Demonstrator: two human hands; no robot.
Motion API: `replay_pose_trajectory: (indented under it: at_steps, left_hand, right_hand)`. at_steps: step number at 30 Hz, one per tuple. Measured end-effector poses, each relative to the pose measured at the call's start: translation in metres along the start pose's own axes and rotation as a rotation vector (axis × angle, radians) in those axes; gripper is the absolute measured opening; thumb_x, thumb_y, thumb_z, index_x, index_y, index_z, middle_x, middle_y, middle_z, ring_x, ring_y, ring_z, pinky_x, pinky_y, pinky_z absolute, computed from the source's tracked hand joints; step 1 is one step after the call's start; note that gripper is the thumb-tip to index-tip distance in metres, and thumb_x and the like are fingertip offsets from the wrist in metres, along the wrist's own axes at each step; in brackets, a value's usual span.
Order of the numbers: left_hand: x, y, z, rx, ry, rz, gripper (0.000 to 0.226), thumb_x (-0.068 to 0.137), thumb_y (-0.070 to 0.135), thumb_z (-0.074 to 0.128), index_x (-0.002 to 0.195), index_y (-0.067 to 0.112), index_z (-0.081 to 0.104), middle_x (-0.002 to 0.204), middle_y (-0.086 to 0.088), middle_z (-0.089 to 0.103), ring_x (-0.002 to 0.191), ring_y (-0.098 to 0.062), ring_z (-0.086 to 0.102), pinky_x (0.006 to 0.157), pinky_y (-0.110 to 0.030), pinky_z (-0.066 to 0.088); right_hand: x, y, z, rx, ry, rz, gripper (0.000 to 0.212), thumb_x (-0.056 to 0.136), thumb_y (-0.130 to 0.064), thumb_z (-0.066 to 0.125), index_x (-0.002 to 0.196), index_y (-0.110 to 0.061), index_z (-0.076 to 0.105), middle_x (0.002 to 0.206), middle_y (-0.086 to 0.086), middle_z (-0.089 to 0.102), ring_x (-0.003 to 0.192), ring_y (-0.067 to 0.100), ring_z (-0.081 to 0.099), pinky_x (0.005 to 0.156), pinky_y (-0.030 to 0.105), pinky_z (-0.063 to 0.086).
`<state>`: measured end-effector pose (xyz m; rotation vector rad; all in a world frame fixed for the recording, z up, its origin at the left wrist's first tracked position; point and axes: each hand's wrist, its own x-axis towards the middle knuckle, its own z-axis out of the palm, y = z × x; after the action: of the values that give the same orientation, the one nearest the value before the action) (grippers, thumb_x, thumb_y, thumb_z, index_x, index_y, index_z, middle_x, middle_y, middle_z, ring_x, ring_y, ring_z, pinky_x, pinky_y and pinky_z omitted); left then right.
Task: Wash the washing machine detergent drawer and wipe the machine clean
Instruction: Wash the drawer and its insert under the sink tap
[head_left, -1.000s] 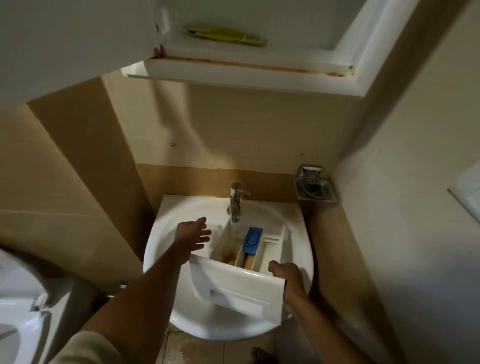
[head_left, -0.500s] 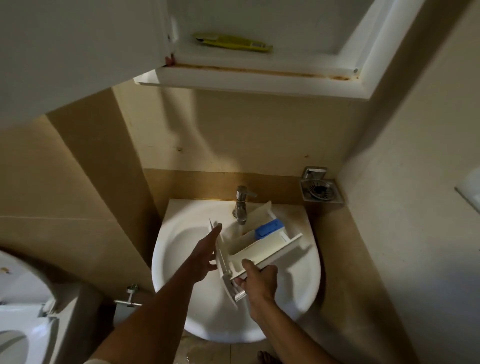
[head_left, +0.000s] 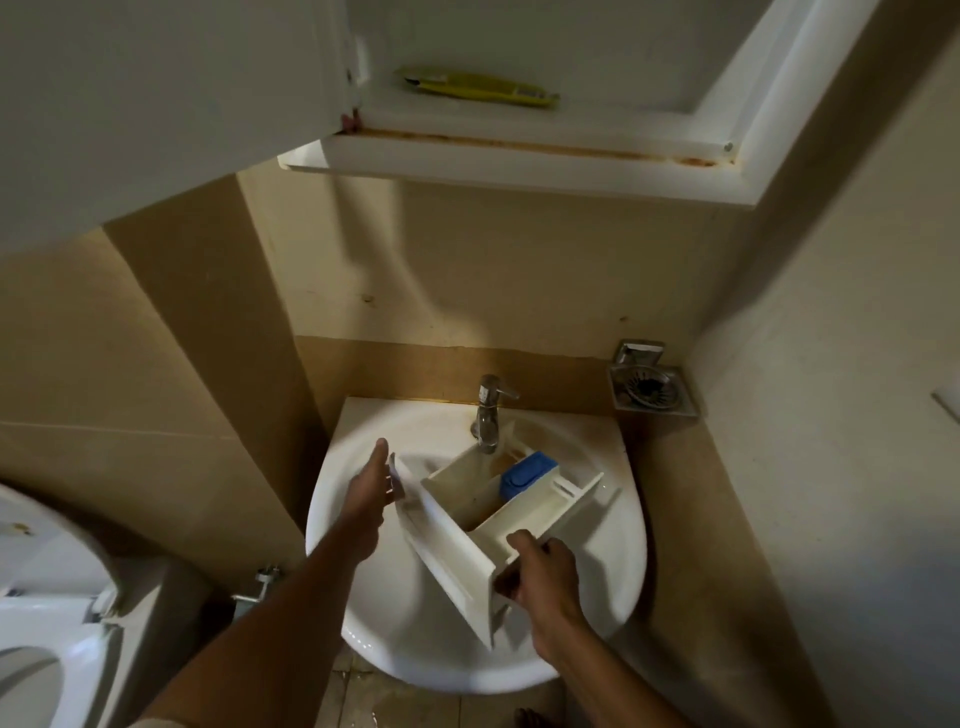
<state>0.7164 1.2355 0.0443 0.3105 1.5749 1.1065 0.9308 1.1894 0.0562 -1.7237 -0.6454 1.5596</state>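
Note:
A white detergent drawer (head_left: 457, 540) with a blue insert (head_left: 525, 474) is held tilted over the white sink (head_left: 395, 613), its open compartments turned toward the chrome tap (head_left: 488, 410). My right hand (head_left: 537, 577) grips the drawer's near corner by the front panel. My left hand (head_left: 371, 493) has straight fingers against the left end of the front panel. Brown residue stains the inner compartment under the tap. Whether water is running cannot be made out.
An open white wall cabinet (head_left: 519, 166) hangs above the sink with a yellow packet (head_left: 478, 85) on its shelf. A metal soap holder (head_left: 652, 389) is fixed in the right corner. A toilet (head_left: 36, 623) stands at lower left. The floor below the sink looks wet.
The drawer has been turned from lying straight in the sink to a tilted, rotated pose. My left hand came from above the basin to the front panel; my right hand shifted grip to the near corner.

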Motion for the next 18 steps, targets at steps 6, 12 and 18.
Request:
replay_pose_trajectory:
  at_steps: [6, 12, 18]
  left_hand:
    - [-0.004, -0.001, -0.009, 0.113, -0.167, -0.113, 0.054, 0.093, 0.055, 0.057, 0.131, 0.017, 0.054, 0.134, -0.014, 0.058, 0.123, -0.037, 0.053, 0.108, -0.056, 0.043]
    - [-0.020, 0.005, -0.016, 0.067, -0.346, -0.278, 0.066, 0.080, 0.051, 0.074, 0.129, 0.008, 0.063, 0.126, -0.022, 0.065, 0.111, -0.039, 0.064, 0.094, -0.054, 0.056]
    - [-0.028, -0.004, -0.014, 0.156, -0.439, -0.372, 0.059, 0.087, 0.046, 0.071, 0.129, 0.005, 0.061, 0.125, -0.023, 0.068, 0.109, -0.037, 0.068, 0.098, -0.051, 0.054]
  right_hand:
    - [0.004, -0.020, -0.034, -0.217, -0.114, -0.073, 0.014, 0.089, -0.017, 0.060, 0.086, -0.004, 0.063, 0.081, 0.016, 0.070, 0.075, 0.029, 0.069, 0.051, 0.026, 0.051]
    - [0.029, -0.034, -0.058, -0.283, -0.201, 0.075, 0.032, 0.088, -0.017, 0.059, 0.057, -0.011, 0.054, 0.056, 0.009, 0.060, 0.050, 0.022, 0.058, 0.051, 0.024, 0.038]
    - [0.068, -0.072, -0.059, -0.567, -0.419, 0.186, 0.027, 0.085, -0.028, 0.074, 0.094, -0.004, 0.067, 0.080, 0.016, 0.068, 0.065, 0.027, 0.065, 0.063, 0.031, 0.051]
